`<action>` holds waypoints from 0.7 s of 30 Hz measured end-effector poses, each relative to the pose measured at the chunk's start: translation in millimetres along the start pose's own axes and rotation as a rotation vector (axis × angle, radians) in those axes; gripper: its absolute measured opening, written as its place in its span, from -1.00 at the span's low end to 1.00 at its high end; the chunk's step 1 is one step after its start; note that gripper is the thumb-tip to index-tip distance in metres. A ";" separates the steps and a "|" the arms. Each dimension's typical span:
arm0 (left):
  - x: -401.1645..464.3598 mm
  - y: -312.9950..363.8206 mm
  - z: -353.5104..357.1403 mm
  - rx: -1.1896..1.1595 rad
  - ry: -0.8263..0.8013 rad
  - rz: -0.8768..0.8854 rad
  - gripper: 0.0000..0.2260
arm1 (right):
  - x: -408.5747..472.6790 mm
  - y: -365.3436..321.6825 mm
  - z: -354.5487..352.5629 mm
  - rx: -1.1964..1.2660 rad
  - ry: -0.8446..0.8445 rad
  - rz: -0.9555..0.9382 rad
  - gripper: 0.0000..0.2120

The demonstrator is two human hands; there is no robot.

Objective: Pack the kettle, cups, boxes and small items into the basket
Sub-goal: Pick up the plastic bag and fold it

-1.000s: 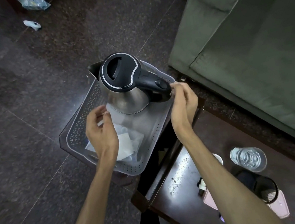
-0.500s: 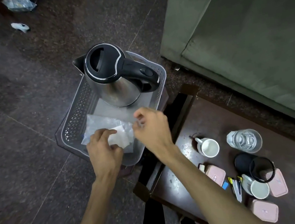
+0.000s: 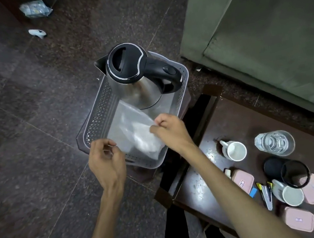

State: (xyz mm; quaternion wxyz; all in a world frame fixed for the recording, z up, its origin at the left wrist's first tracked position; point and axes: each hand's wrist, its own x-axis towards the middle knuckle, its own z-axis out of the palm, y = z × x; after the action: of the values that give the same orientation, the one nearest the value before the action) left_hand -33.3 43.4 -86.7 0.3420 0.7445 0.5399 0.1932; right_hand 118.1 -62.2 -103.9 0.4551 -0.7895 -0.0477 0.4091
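In the head view the kettle stands upright in the far end of the basket. It looks heavy and stiff, with smooth steel sides that may slip, so its black handle is the best place to hold it. A soft, light plastic bag lies in the near part of the basket. The right hand pinches the bag's edge. The left hand has curled fingers at the basket's near rim; I cannot tell if its grip holds anything.

On the surface wait two cups and pink boxes.

Compared with a second ago, both hands have left the kettle and come to the bag.
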 end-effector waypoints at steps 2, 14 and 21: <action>-9.6 6.5 2.9 -0.088 0.011 -0.090 -0.86 | -11.4 5.1 -22.0 0.254 0.001 0.052 -0.88; -118.3 118.5 67.2 -0.639 -0.604 -0.348 -0.84 | -90.4 65.6 -119.5 1.293 0.123 0.454 -0.75; -173.8 156.7 85.7 -0.463 -0.550 -0.074 -0.80 | -140.2 117.6 -165.4 1.290 0.234 0.533 -0.71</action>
State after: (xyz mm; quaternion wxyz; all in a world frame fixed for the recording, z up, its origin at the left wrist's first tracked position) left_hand 68.7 -173.7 -19.3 0.6407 0.6515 0.3962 0.0902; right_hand 104.6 -305.6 -67.0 0.7186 -0.3862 0.4482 0.3655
